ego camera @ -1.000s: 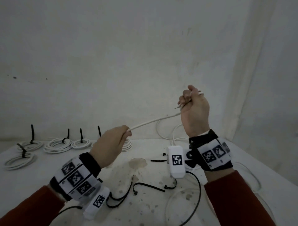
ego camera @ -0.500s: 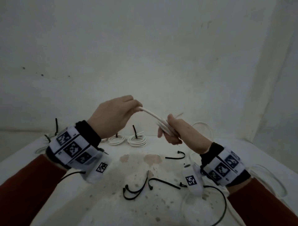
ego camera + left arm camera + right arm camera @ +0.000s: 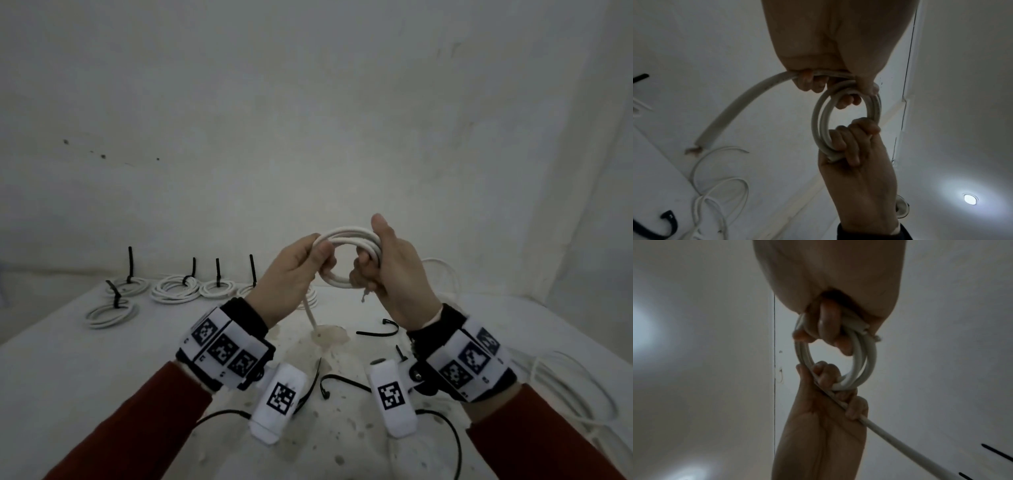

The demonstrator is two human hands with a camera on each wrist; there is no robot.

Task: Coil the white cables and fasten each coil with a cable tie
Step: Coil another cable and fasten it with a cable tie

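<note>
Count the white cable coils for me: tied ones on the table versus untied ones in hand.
Tied coils on the table: 5, the last partly behind the left hand
Untied coil, held by left hand and right hand: 1
Total: 6

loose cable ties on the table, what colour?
Black cable ties, clearest in the head view.

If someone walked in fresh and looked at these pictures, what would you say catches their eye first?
First, the white cable coil held up mid-frame between the left hand and right hand, its loose tail hanging toward the table. Next, the tied coils lined up at the far left, black tie ends standing upright, and loose black cable ties lying below the hands.
</note>
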